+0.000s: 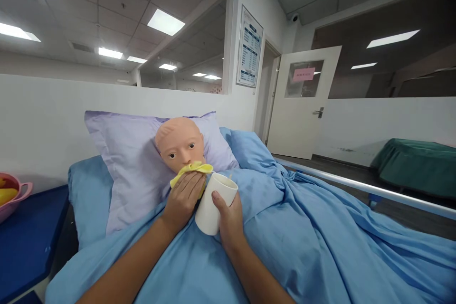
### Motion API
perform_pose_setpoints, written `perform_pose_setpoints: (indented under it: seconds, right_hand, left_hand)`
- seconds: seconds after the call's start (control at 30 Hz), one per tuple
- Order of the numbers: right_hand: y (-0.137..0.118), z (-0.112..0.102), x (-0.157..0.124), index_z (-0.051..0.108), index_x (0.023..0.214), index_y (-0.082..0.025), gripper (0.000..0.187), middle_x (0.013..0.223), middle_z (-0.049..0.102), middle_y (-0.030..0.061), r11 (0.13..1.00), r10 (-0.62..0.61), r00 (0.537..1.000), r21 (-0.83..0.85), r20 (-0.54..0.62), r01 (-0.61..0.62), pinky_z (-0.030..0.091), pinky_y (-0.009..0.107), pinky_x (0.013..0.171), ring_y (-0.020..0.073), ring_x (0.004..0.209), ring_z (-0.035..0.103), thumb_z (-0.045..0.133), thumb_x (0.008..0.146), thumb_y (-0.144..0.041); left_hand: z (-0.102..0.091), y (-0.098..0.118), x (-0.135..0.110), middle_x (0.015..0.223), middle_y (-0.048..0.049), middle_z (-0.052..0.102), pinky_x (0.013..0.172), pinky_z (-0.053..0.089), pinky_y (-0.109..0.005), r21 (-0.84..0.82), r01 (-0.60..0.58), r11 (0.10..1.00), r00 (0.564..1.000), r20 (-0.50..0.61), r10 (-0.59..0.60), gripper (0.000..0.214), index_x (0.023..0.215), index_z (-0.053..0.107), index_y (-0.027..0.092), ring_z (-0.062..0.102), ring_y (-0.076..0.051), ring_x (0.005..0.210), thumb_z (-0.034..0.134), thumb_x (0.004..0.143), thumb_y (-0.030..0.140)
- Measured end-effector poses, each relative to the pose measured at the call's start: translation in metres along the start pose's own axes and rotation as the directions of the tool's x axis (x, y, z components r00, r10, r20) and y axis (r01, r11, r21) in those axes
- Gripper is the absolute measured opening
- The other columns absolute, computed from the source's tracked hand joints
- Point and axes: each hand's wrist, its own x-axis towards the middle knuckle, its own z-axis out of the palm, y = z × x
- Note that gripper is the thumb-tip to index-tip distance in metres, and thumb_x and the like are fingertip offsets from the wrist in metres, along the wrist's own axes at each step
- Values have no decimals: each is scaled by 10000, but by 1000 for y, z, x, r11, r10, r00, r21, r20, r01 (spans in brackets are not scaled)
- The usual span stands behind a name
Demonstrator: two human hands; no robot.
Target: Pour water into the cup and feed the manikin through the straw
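Cloth (193,167) covers the mouth of the dummy (180,142) under my left hand (184,196), pinching or not, I cannot tell; my right hand (231,218) grips the tilted cup (209,206). I'd press lightly, cup more upright.

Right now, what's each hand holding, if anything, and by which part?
Right hand: white cup, gripped by its side, below the rim. Left hand: spread over the yellow cloth at the mannequin; whether it's gripped, can't tell.

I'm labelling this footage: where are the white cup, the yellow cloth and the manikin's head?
White cup (208,211), head camera: outer wall.
Yellow cloth (195,166), head camera: upper edge.
Manikin's head (178,138), head camera: forehead.
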Motion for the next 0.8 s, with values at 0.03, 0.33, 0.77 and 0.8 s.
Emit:
perform_pose_setpoints:
  seconds: [0.03,0.33,0.77,0.8]
  right_hand:
    - [0,0,0,603,1153,-210,577,1057,733,57,1000,12,1000,9,4,-12,561,385,803,253,925,691,838,694,-469]
    - [1,-1,0,616,1136,-213,558,1017,729,47,1000,24,1000,-7,9,-24,561,375,762,239,875,678,834,692,-471]
    - [6,-2,0,594,1168,-220,595,1044,723,45,999,45,998,-4,31,-45,564,391,800,252,913,680,838,695,-487]
    - [6,-2,0,591,1170,-221,601,1046,722,46,999,53,998,0,38,-53,564,402,812,255,917,679,839,694,-491]
  left_hand:
    - [-1,-1,-6,1285,-107,693,1186,389,-555,-1,5,1000,1000,-6,-5,377,1266,669,271,610,-284,1271,608,899,213]
    - [-5,21,14,1372,-83,641,1179,393,-546,75,-88,993,992,-85,94,428,1331,612,294,551,-268,1340,537,927,175]
    - [-2,12,-10,1329,-59,674,1136,422,-472,115,-50,992,993,-102,62,463,1354,595,319,605,-243,1268,487,935,154]
    - [-3,15,-6,1338,-58,668,1138,420,-470,124,-89,988,988,-114,103,482,1368,581,320,595,-240,1280,481,933,140]
